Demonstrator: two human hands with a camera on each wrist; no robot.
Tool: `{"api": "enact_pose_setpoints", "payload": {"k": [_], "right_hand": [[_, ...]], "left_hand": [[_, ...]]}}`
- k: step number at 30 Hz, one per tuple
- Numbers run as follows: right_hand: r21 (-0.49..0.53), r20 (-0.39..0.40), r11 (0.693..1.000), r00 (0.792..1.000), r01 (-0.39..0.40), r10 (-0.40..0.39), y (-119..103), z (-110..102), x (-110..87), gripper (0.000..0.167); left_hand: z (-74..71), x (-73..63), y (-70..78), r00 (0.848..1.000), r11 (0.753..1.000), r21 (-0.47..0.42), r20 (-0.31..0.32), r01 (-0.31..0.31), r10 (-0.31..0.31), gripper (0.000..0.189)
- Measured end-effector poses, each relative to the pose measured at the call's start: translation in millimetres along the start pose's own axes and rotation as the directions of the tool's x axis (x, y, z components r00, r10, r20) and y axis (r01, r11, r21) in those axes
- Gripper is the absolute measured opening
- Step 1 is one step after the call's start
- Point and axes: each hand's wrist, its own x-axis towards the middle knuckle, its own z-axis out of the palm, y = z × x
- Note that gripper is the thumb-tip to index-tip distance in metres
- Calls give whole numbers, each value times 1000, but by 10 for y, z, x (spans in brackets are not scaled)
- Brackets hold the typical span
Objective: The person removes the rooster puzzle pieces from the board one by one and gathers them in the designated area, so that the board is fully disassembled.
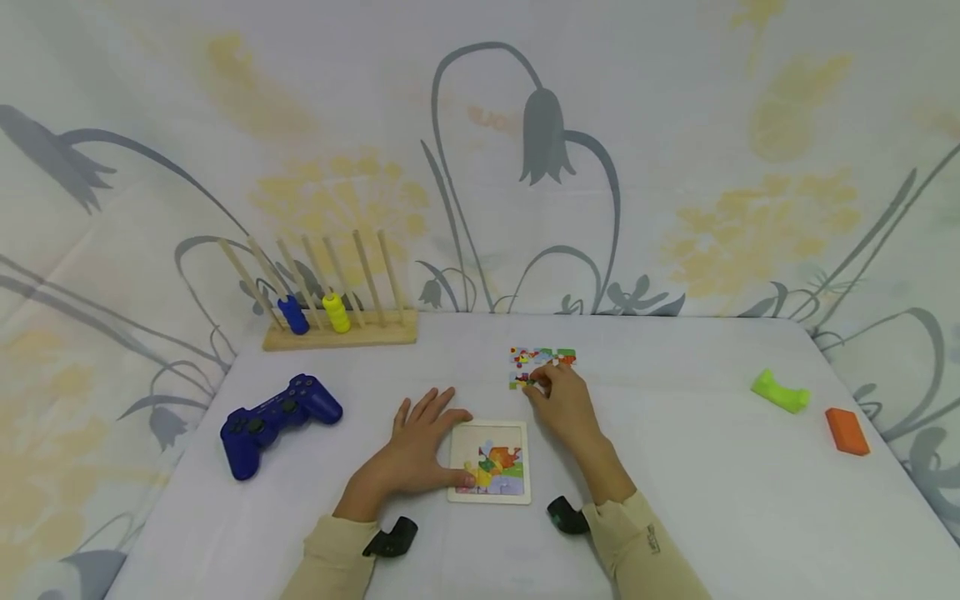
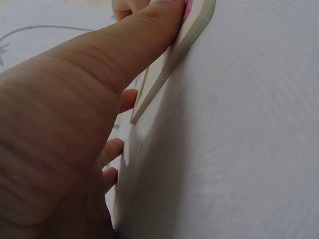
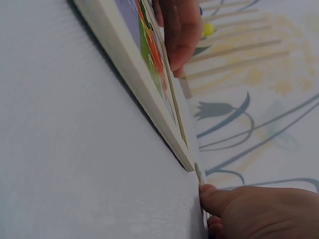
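Observation:
A square puzzle tray [image 1: 489, 498] with a pale frame lies flat before me, its lower right part filled with colourful joined pieces. My left hand [image 1: 420, 446] rests over its left side, fingers spread, with the thumb on the lower left corner. In the left wrist view, that thumb [image 2: 144, 40] presses on the tray's rim. Beyond the tray, my right hand [image 1: 564, 407] pinches a small puzzle piece [image 1: 531, 382], partly hidden by the fingertips. Loose puzzle pieces [image 1: 542, 357] lie together by these fingers. The right thumb [image 3: 214, 199] shows low in the right wrist view.
A wooden peg rack [image 1: 360, 335] with blue and yellow beads stands back left. A blue game controller [image 1: 281, 421] lies left of my hands. At the right are a lime-green block [image 1: 780, 392] and an orange block [image 1: 847, 431]. A patterned cloth hangs behind the table.

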Motion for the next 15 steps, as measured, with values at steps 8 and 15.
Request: {"api": "enact_pose_setpoints", "payload": {"k": [8, 15], "right_hand": [[7, -19, 1000, 1000, -10, 10, 7, 19, 57, 21], [12, -21, 1000, 1000, -11, 11, 18, 25, 87, 23]], "left_hand": [[-18, -9, 24, 1000, 1000, -3, 4, -3, 3, 81], [-16, -7, 13, 1000, 1000, 1, 4, -5, 5, 81]]}}
